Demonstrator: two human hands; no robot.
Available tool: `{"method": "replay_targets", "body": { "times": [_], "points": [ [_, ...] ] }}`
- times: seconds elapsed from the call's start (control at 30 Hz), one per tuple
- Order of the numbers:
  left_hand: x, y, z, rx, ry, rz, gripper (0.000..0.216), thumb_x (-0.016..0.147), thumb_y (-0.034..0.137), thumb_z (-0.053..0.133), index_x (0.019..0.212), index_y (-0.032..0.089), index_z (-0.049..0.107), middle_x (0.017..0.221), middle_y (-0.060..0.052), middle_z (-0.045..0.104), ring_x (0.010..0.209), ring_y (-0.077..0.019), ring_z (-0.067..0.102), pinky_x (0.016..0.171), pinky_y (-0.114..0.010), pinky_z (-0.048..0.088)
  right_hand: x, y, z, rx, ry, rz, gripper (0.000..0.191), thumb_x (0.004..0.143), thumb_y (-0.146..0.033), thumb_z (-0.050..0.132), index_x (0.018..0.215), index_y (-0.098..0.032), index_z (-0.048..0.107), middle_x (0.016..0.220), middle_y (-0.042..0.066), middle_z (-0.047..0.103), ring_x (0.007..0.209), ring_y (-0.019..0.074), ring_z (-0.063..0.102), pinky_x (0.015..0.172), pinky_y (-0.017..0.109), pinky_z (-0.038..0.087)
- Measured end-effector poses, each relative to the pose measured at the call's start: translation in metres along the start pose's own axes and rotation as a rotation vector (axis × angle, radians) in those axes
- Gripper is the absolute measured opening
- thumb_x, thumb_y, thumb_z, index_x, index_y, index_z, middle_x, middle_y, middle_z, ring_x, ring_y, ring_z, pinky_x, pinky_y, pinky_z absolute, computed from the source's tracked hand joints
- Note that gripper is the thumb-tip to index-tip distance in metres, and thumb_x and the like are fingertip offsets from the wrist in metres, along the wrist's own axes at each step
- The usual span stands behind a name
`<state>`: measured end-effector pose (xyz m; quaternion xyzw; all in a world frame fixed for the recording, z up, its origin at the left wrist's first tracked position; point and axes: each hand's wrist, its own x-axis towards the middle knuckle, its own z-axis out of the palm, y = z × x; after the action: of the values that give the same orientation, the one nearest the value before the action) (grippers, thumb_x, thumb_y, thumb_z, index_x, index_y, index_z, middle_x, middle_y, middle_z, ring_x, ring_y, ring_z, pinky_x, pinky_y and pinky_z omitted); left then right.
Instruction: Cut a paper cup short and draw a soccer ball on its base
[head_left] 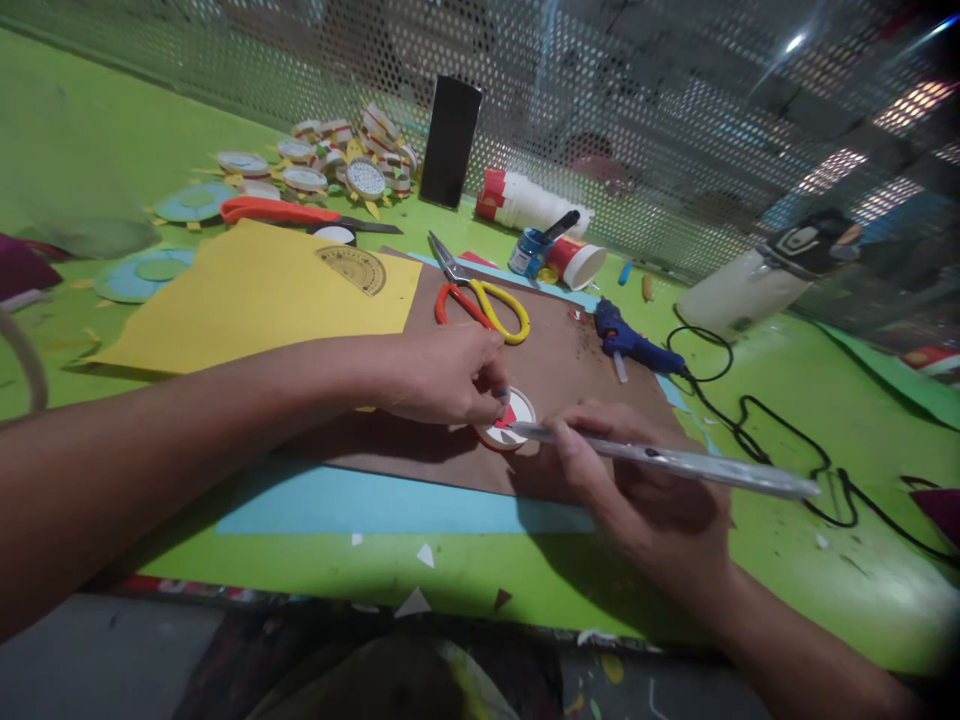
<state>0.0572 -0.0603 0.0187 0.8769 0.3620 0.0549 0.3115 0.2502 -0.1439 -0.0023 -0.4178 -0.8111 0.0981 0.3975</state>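
Note:
Before me lies a small white paper-cup disc (pixel 523 405) with a raised rim and a red piece (pixel 509 416) on its face. My left hand (pixel 450 380) is closed at the disc's upper left, fingertips pinched against it; what they hold is hidden. In my right hand (pixel 637 480) is a slim silver pen-like tool (pixel 697 465), held tilted, with its tip touching the red piece. Under the disc is a brown sheet (pixel 450 455), which lies over a light blue sheet (pixel 315 500).
Beyond my hands lie red-and-yellow scissors (pixel 499 310), a yellow sheet (pixel 277 300) with a protractor (pixel 352 268), an orange-handled cutter (pixel 281 212) and a blue glue gun (pixel 637 345) with a black cord. Farther back are a phone (pixel 450 145), stacked cups (pixel 529 200), a blue paint jar (pixel 528 254) and several paper rings (pixel 304 180).

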Motion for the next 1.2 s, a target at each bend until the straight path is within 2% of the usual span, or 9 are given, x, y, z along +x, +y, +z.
{"method": "replay_targets", "body": {
  "times": [0.2, 0.47, 0.67, 0.83, 1.03, 1.2],
  "points": [
    [0.003, -0.001, 0.005, -0.034, 0.034, -0.05, 0.018, 0.078, 0.024, 0.057, 0.07, 0.013, 0.069, 0.069, -0.004, 0.06, 0.07, -0.0154, 0.053, 0.062, -0.026, 0.037, -0.001, -0.001, 0.005, 0.0, 0.086, 0.102, 0.009, 0.089, -0.022, 0.058, 0.086, -0.023, 0.067, 0.072, 0.0, 0.071, 0.059, 0.0138, 0.067, 0.052, 0.022, 0.053],
    [0.002, -0.001, 0.006, -0.011, 0.067, -0.046, 0.013, 0.075, 0.022, 0.061, 0.071, 0.014, 0.07, 0.073, -0.003, 0.061, 0.068, -0.0136, 0.054, 0.059, -0.024, 0.037, -0.001, 0.002, 0.008, 0.029, 0.066, 0.155, 0.008, 0.087, -0.024, 0.061, 0.085, -0.022, 0.068, 0.069, -0.002, 0.071, 0.056, 0.0127, 0.066, 0.054, 0.021, 0.054],
    [0.002, 0.004, 0.004, -0.003, 0.058, -0.109, 0.01, 0.073, 0.021, 0.064, 0.073, 0.014, 0.07, 0.069, -0.002, 0.06, 0.064, -0.0119, 0.052, 0.057, -0.022, 0.035, -0.002, 0.004, 0.009, 0.002, 0.075, 0.164, 0.01, 0.086, -0.027, 0.061, 0.085, -0.021, 0.069, 0.068, 0.0, 0.071, 0.055, 0.0138, 0.066, 0.055, 0.023, 0.055],
    [0.002, 0.005, 0.004, 0.0, 0.054, -0.141, 0.01, 0.073, 0.022, 0.065, 0.072, 0.014, 0.07, 0.069, -0.001, 0.059, 0.064, -0.0123, 0.052, 0.055, -0.022, 0.035, 0.0, 0.003, 0.01, 0.039, 0.084, 0.172, 0.009, 0.086, -0.025, 0.061, 0.084, -0.021, 0.069, 0.065, -0.001, 0.07, 0.052, 0.0134, 0.065, 0.049, 0.022, 0.053],
    [0.002, 0.006, 0.003, -0.009, 0.048, -0.155, 0.01, 0.074, 0.023, 0.066, 0.074, 0.014, 0.071, 0.071, -0.001, 0.059, 0.067, -0.0132, 0.053, 0.057, -0.023, 0.036, 0.003, 0.001, 0.01, 0.047, 0.08, 0.138, 0.008, 0.084, -0.019, 0.061, 0.081, -0.02, 0.068, 0.067, -0.001, 0.071, 0.054, 0.0122, 0.066, 0.052, 0.02, 0.054],
    [0.002, 0.005, 0.003, -0.01, 0.05, -0.131, 0.01, 0.074, 0.024, 0.067, 0.075, 0.015, 0.07, 0.074, -0.002, 0.059, 0.067, -0.0138, 0.053, 0.057, -0.024, 0.036, 0.0, 0.003, 0.011, 0.004, 0.117, 0.146, 0.008, 0.085, -0.025, 0.062, 0.081, -0.022, 0.068, 0.065, 0.0, 0.07, 0.053, 0.014, 0.065, 0.051, 0.022, 0.054]
  ]
}}
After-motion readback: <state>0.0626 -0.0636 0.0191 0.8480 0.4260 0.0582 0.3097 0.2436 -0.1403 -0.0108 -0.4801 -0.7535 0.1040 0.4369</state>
